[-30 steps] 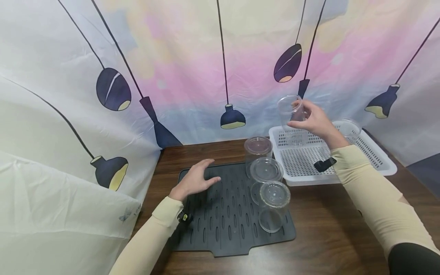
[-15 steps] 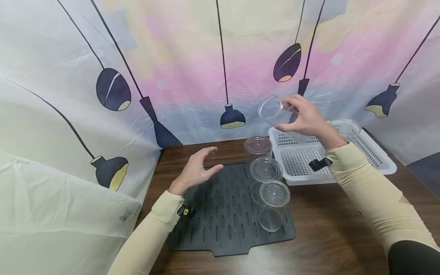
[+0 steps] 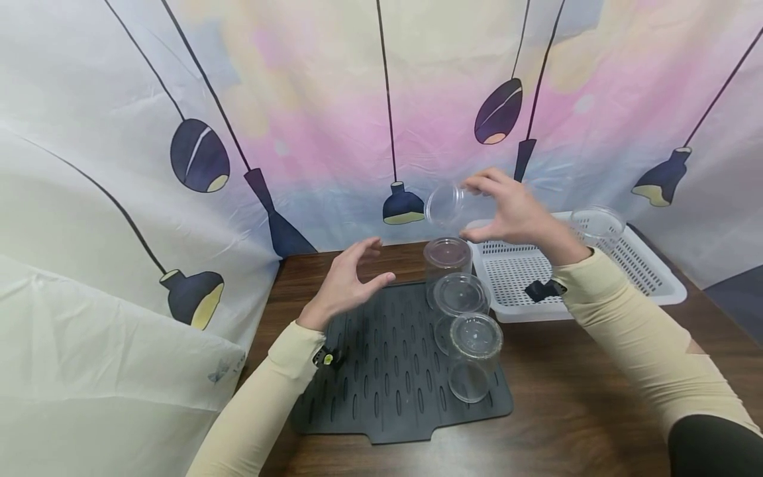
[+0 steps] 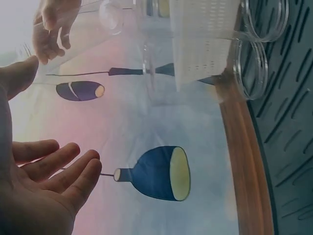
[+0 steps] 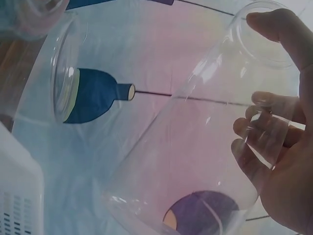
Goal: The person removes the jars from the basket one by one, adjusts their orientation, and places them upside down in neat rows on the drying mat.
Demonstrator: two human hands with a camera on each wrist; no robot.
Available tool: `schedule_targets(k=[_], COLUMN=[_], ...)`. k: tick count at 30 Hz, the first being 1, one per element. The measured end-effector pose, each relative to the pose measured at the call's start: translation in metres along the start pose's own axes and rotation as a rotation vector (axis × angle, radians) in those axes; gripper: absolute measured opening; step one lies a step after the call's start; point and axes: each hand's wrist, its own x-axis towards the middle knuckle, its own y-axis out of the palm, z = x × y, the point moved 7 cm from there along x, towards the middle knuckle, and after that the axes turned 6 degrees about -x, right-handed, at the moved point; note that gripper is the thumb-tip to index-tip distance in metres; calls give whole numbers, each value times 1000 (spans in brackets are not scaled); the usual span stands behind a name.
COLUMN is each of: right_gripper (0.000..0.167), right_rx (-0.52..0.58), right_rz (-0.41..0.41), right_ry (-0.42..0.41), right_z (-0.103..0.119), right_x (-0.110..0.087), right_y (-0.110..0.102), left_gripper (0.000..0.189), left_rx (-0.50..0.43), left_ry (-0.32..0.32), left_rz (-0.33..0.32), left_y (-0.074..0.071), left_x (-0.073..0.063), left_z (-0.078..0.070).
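My right hand point(image 3: 507, 209) holds a clear plastic cup point(image 3: 444, 207) above the back edge of the dark drying mat point(image 3: 387, 371). In the right wrist view the thumb and fingers are round the transparent wall of this cup point(image 5: 181, 132), which lies tilted. My left hand point(image 3: 346, 285) hovers over the mat's back left part, fingers apart and holding nothing; the left wrist view shows the bare palm of this hand point(image 4: 54, 181). Along the mat's right side stand three more clear cups: a back one point(image 3: 448, 255), a middle one point(image 3: 461, 295) and a front one point(image 3: 475, 358).
A white perforated basket point(image 3: 590, 310) stands right of the mat, with another clear cup point(image 3: 598, 225) at its back right. Everything rests on a brown wooden table point(image 3: 572, 404). A cloth printed with hanging lamps point(image 3: 334, 119) closes off the back and sides.
My right hand has carried the cup leftward from over the basket, and the cup has tipped from upright to nearly sideways. My left hand has risen slightly and moved right.
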Motion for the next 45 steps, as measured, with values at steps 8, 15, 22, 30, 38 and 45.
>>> schedule_targets(k=[8, 15, 22, 30, 38, 45], right_gripper=[74, 74, 78, 82, 83, 84], right_rx=[-14, -65, -83, -122, -162, -195], right_rz=[2, -14, 24, 66, 103, 133], right_ry=[-129, -178, -207, -246, -307, -295], right_z=[22, 33, 42, 52, 61, 64], right_x=[2, 3, 2, 2, 1, 0], right_y=[9, 14, 24, 36, 47, 54], left_gripper=[70, 74, 78, 81, 82, 76], left_rx=[-66, -106, -145, -170, -177, -184], left_ry=[50, 81, 121, 140, 143, 179], left_rz=[-28, -39, -47, -53, -48, -42], left_y=[-3, -1, 2, 5, 6, 8], left_x=[6, 12, 17, 18, 18, 16], left_z=[-15, -26, -33, -36, -39, -41])
